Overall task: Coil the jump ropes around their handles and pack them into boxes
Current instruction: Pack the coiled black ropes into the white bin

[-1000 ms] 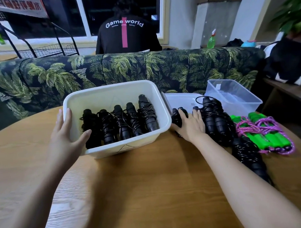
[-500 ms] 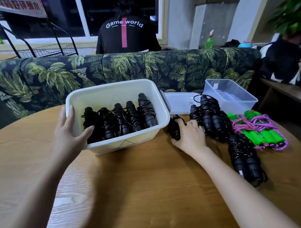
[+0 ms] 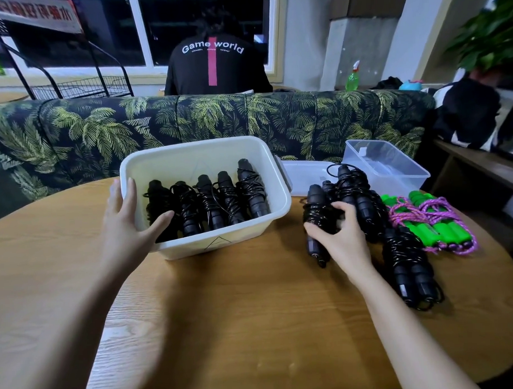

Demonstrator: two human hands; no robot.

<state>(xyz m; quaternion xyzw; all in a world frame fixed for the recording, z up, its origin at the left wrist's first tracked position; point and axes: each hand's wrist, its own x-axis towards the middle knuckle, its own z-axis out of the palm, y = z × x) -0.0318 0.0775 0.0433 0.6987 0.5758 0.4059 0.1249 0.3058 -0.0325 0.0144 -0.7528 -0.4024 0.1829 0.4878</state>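
A white plastic box (image 3: 222,242) stands on the round wooden table and holds several black coiled jump ropes (image 3: 209,201). My left hand (image 3: 128,228) grips the box's left front corner, thumb inside over the rim. To the right of the box, my right hand (image 3: 341,235) curls around one black coiled jump rope (image 3: 315,204) at the table surface. Behind it lies a pile of black coiled ropes (image 3: 357,190). Another black bundle (image 3: 409,264) lies further right and nearer me. Green-handled ropes with purple cord (image 3: 433,220) lie at the far right.
A clear plastic box (image 3: 388,166) and a flat white lid (image 3: 304,172) sit at the table's back right. A leaf-patterned sofa (image 3: 102,132) backs the table, with a person in a black shirt (image 3: 216,67) seated behind it. Bare tabletop (image 3: 239,311) lies in front of me.
My right hand closed on a black coiled rope and drew it out of the pile toward me. My left hand stays on the box corner.
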